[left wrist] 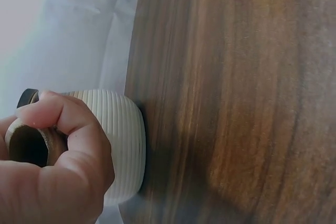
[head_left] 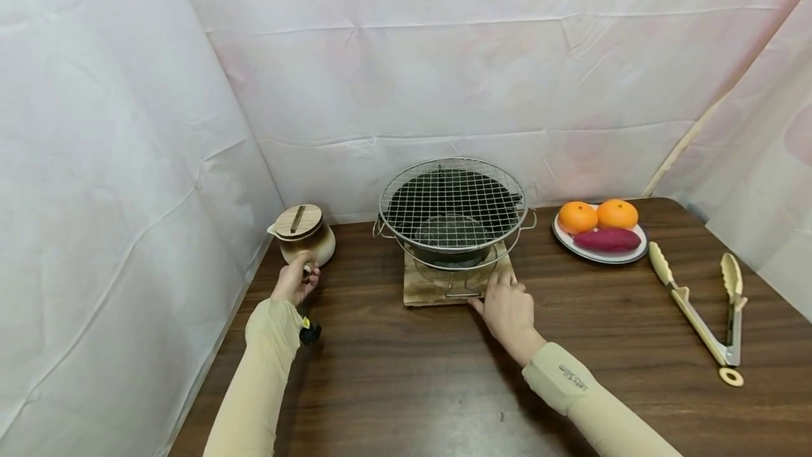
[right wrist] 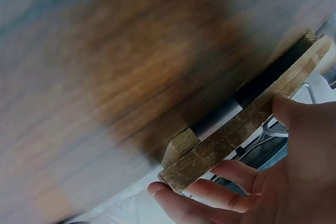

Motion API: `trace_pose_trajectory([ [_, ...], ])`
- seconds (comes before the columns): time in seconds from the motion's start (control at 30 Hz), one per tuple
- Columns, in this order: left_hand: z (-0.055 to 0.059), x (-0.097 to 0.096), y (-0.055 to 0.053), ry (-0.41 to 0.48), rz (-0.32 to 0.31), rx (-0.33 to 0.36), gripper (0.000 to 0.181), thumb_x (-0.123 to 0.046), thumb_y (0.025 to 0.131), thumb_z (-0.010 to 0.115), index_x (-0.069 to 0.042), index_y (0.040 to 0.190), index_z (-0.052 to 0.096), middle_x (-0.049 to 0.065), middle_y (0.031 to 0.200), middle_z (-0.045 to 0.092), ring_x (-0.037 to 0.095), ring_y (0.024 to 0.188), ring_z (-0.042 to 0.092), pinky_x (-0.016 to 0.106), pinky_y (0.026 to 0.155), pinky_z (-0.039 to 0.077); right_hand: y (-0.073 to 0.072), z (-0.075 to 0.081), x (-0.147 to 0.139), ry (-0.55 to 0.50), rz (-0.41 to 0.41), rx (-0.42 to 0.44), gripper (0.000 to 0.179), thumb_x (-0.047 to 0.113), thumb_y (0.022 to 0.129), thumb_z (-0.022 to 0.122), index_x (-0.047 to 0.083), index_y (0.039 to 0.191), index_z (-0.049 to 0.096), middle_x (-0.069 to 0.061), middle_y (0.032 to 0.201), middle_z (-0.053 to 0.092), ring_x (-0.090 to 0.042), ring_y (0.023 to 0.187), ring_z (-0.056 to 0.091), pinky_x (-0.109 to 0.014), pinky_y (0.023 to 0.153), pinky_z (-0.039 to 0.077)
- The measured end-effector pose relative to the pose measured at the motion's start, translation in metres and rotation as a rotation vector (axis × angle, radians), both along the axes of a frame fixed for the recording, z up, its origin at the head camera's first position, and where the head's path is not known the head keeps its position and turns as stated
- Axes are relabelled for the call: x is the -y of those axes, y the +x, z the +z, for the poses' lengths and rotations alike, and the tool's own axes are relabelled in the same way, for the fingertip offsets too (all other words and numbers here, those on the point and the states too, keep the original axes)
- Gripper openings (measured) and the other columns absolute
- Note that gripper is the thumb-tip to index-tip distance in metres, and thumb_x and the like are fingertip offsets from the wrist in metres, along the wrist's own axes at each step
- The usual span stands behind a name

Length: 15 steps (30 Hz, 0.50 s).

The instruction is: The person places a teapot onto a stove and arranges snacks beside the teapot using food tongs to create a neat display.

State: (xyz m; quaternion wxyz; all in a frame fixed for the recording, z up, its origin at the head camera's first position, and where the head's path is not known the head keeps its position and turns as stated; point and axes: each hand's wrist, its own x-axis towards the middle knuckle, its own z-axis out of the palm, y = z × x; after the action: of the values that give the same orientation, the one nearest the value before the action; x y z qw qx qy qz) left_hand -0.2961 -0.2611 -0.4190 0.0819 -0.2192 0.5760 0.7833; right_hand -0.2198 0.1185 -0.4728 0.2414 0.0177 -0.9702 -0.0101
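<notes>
Here, left fingers [left wrist: 86, 129] round pot handle [left wrist: 52, 146].

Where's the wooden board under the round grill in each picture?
Head: the wooden board is near the middle, under the round grill.
Left wrist: it isn't there.
Right wrist: its edge slants from lower middle to upper right, gripped by the right hand.
Shared landmark: the brown table.

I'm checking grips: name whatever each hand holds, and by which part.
Left hand: the lidded pot, by its side handle. Right hand: the wooden base, by its near right corner.
</notes>
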Motion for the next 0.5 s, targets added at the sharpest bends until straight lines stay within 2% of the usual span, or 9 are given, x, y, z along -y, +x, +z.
trace_pose_trajectory([
  [0.13, -0.004, -0.002, 0.007, -0.026, -0.003, -0.019, 0.009, -0.014, 0.096, 0.046, -0.005, 0.095, 0.048, -0.002, 0.072, 0.052, 0.004, 0.059, 0.051, 0.015, 0.048, 0.04, 0.0, -0.001, 0.0, 0.035, -0.009, -0.002, 0.069, 0.06, 0.074, 0.072, -0.005, 0.094, 0.062, -0.017, 0.08, 0.054, -0.032, 0.055, 0.058, -0.039, 0.038, 0.047],
  [0.3, -0.012, -0.001, 0.017, -0.068, -0.019, -0.067, 0.01, -0.015, 0.097, 0.048, -0.006, 0.096, 0.052, -0.002, 0.076, 0.053, 0.004, 0.061, 0.051, 0.015, 0.05, 0.039, 0.0, -0.003, 0.001, 0.053, -0.02, 0.008, 0.07, 0.061, 0.076, 0.071, -0.005, 0.101, 0.064, -0.017, 0.082, 0.055, -0.033, 0.056, 0.058, -0.039, 0.038, 0.047],
  [0.4, -0.015, 0.002, 0.023, -0.127, -0.035, -0.099, 0.018, -0.017, 0.097, 0.049, -0.009, 0.083, 0.056, -0.004, 0.076, 0.054, 0.003, 0.06, 0.05, 0.015, 0.051, 0.04, -0.001, -0.003, 0.001, 0.058, -0.021, 0.015, 0.071, 0.06, 0.077, 0.07, -0.005, 0.105, 0.065, -0.017, 0.083, 0.054, -0.034, 0.058, 0.059, -0.039, 0.039, 0.048],
  [0.5, -0.011, 0.004, 0.031, -0.179, -0.066, -0.124, 0.029, -0.019, 0.098, 0.048, -0.013, 0.071, 0.057, -0.005, 0.072, 0.055, 0.003, 0.056, 0.048, 0.015, 0.05, 0.04, -0.001, -0.003, -0.001, 0.059, -0.02, 0.026, 0.071, 0.06, 0.078, 0.069, -0.005, 0.105, 0.067, -0.017, 0.082, 0.053, -0.034, 0.058, 0.06, -0.039, 0.039, 0.048],
])
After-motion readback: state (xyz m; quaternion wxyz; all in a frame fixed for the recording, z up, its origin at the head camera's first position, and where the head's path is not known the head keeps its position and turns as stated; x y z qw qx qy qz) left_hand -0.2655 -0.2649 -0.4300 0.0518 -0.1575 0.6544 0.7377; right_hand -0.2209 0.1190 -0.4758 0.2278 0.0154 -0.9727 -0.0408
